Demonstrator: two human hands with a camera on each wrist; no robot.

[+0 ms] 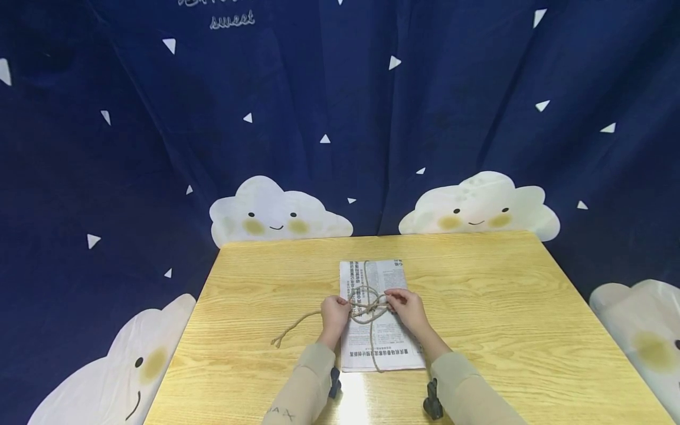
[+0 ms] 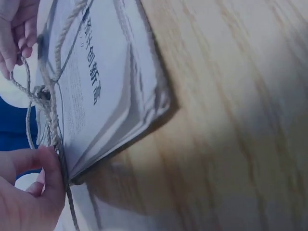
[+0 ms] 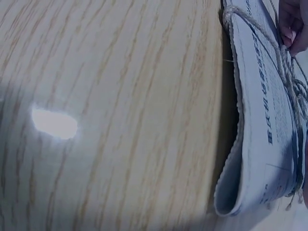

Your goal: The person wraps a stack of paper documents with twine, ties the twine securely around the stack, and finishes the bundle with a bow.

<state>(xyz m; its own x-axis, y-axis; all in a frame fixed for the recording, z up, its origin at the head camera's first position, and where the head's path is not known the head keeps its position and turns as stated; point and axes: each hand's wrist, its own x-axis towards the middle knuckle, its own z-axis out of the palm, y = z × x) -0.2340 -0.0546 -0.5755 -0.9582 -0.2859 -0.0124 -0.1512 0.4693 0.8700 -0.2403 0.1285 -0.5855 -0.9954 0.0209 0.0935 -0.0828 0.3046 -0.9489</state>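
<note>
A folded stack of newspaper (image 1: 390, 342) lies flat on the table, with brown twine (image 2: 52, 113) running lengthwise over it. Loops and a knot (image 1: 374, 306) sit near the middle of its top. At the stack's left side my left hand (image 1: 335, 314) pinches one part of the twine between thumb and fingers. My right hand (image 1: 409, 307) pinches another loop on the right side of the knot. A loose tail of twine (image 1: 297, 323) trails leftward from my left hand onto the table. In the right wrist view my right hand is almost wholly out of frame.
The wooden table (image 1: 504, 307) extends around the stack on all sides. Behind it hangs a dark blue curtain (image 1: 287, 118) with white triangles and printed clouds (image 1: 276, 203). A dark wrist device (image 1: 432, 401) is strapped at each sleeve cuff.
</note>
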